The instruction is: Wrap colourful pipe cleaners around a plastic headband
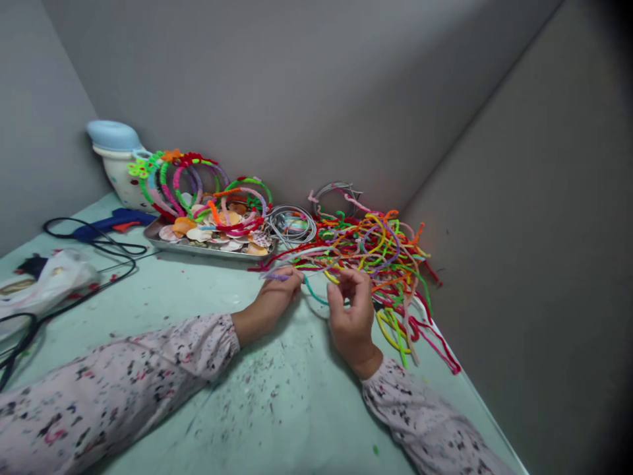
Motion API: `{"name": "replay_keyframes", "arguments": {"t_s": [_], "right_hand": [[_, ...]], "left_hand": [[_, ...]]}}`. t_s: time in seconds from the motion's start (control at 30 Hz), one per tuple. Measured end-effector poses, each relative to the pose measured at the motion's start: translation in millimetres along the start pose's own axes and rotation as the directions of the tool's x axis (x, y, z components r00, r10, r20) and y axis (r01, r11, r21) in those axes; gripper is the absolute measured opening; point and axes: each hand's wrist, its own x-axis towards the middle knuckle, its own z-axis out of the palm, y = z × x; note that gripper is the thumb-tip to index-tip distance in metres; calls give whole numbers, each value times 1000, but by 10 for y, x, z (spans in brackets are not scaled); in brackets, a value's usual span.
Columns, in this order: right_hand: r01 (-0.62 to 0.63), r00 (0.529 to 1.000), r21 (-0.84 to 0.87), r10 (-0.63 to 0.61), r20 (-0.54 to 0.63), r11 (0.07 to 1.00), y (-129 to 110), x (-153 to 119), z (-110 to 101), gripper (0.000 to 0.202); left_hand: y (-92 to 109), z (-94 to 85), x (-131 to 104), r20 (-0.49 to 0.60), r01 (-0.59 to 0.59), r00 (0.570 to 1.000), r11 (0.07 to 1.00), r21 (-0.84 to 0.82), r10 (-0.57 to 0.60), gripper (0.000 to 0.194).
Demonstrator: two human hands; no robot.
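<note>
My left hand (279,297) is closed, its thumb and fingers pinching a thin hoop partly wrapped in purple fuzz. From its fingertips a teal pipe cleaner (315,295) runs across to my right hand (352,320). The fingers of that hand are curled round toward the thumb, and the strand's far end passes behind them, partly hidden. Just beyond both hands lies a tangled heap of colourful pipe cleaners (380,247). A yellow one and a lime green one (395,330) lie beside my right wrist.
A metal tray (208,249) of shells (232,218) stands at the back, with fuzzy wrapped hoops (188,185) on it. Coiled grey wire (291,224) sits alongside. At left are a lidded bin (116,165), a blue glue gun (111,223), black cable (93,287) and a plastic bag (54,280). Walls enclose the table.
</note>
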Motion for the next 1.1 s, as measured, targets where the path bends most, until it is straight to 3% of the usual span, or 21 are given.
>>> {"name": "replay_keyframes", "arguments": {"t_s": [0.07,0.1,0.17,0.2,0.23,0.3,0.4,0.53,0.73,1.1], "right_hand": [[146,977,20,-147,156,989,-35,-31,-31,16],[210,934,49,-215,285,977,-50,-47,-38,12],[281,801,103,-292,522,954,-69,-72,-28,12],[287,744,109,-293,601,952,-67,-79,-13,13],[275,722,92,-269,637,957,-57,-81,6,15],[216,753,33,-188,630,976,-10,-70,47,17],[99,847,-69,-47,530,993,88,-28,88,20],[-29,925,22,18,379,999,145,19,95,18],[-151,933,121,101,345,981,112,18,92,8],[-191,931,242,98,352,951,174,19,104,10]], "left_hand": [[7,1,6,-11,-34,999,999,-13,34,22],[6,1,9,-17,-49,999,999,-23,49,22],[3,0,17,-31,-43,999,996,-78,41,21],[3,2,21,-37,-36,999,994,-107,32,22],[7,4,24,-38,-28,999,991,-132,23,22],[20,12,27,-26,-9,1000,987,-163,5,22],[42,23,20,21,11,1000,985,-174,-8,20],[36,23,-6,86,5,996,990,-139,7,15],[21,20,-35,175,-5,984,998,-61,16,22],[21,4,-26,183,36,983,999,-31,-30,23]]}}
